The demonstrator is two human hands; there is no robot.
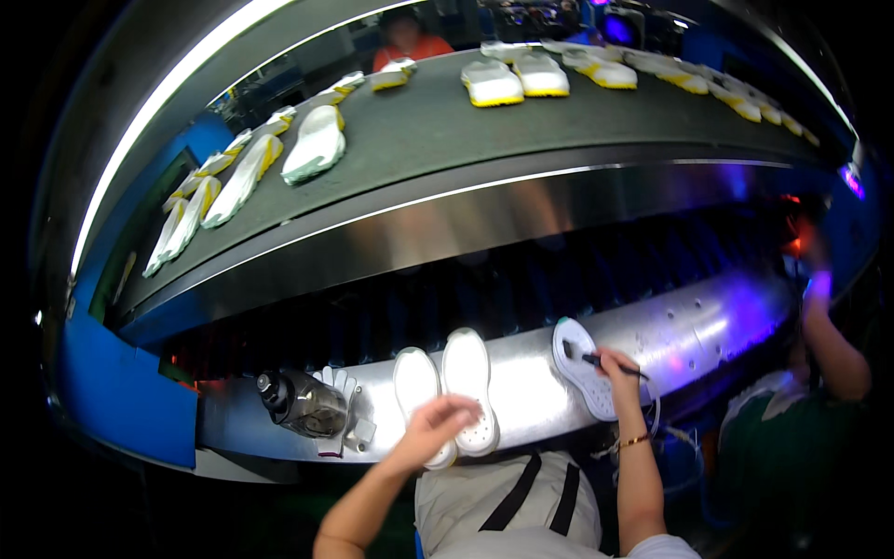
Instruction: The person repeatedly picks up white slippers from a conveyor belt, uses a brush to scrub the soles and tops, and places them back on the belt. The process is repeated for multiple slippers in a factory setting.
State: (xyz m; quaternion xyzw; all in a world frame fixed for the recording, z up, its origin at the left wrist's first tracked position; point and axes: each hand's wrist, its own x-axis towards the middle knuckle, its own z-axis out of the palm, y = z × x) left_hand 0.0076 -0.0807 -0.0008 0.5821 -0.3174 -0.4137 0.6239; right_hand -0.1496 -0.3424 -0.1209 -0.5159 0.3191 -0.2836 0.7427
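My right hand (616, 363) is closed round the black handle of a brush (590, 358). Its dark head lies over the upper part of a white shoe sole (596, 396) on the metal ledge. My left hand (445, 424), slightly blurred, has its fingers stretched out and holds nothing. Beneath or just above contact with it are two more white soles, side by side: the left sole (415, 374) and the right sole (466, 363). Whether my fingers touch them I cannot tell. Both have small round marks near the lower end.
A dark transparent bottle (312, 407) stands on the metal ledge (531, 424) at left, beside white gloves (339, 380). Beyond, a green conveyor belt (400, 144) carries several white soles with yellow edges. A co-worker's arm (835, 349) is at right; a person in orange (419, 48) is across the belt.
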